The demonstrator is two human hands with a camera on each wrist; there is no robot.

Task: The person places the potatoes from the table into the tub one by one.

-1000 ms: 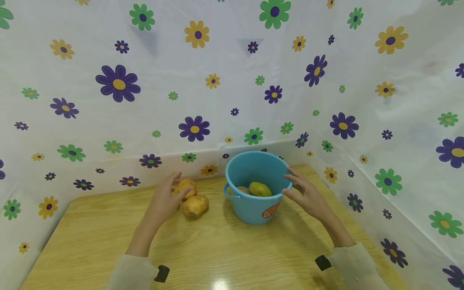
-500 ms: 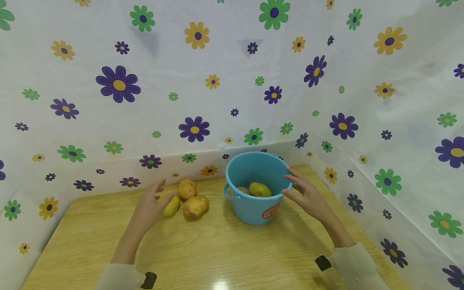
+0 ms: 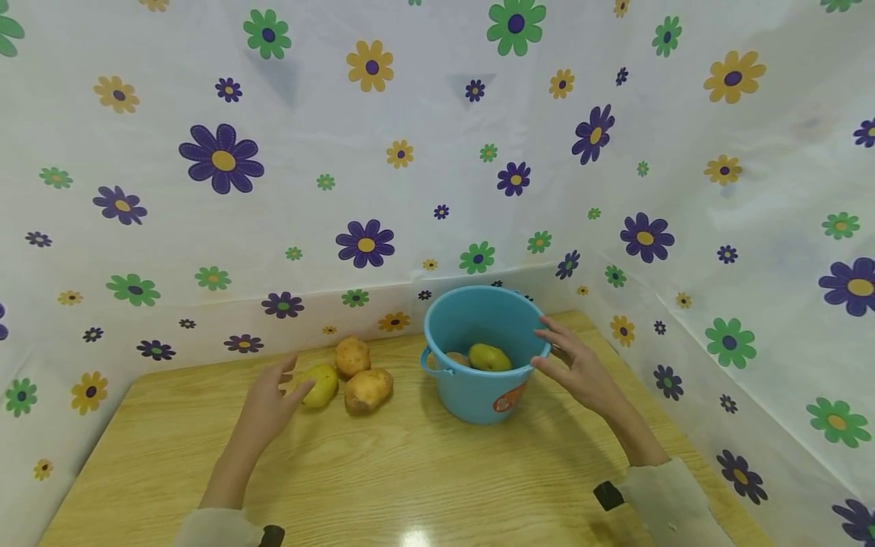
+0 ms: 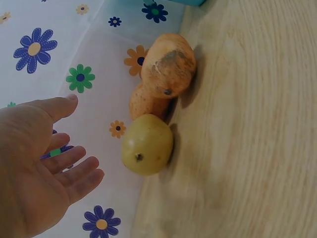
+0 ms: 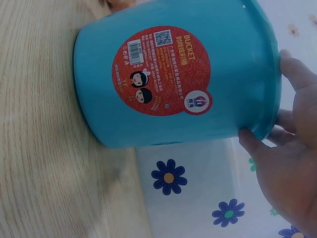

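Note:
My left hand point(image 3: 265, 403) hovers just left of a yellow-green pear point(image 3: 320, 386), fingers loosely bent and holding nothing. The left wrist view shows a gap between that hand point(image 4: 44, 168) and the pear point(image 4: 147, 145). Beside the pear lie two brown potatoes, a rear potato point(image 3: 352, 357) and a front potato point(image 3: 369, 391). A blue bucket point(image 3: 472, 395) stands upright to their right; inside are a green fruit point(image 3: 489, 357) and a partly hidden brownish item point(image 3: 456, 358). My right hand point(image 3: 577, 368) holds the bucket's right rim, with thumb and fingertips touching it point(image 5: 233, 59).
A wooden table point(image 3: 410, 463) carries everything. White flower-patterned sheeting point(image 3: 301, 220) rises behind the table and along the right side, near the bucket. The bucket's handle point(image 3: 434, 365) hangs at its left side.
My left hand has moved left and toward me, away from the potatoes, uncovering the pear. The right hand and the bucket have stayed in place.

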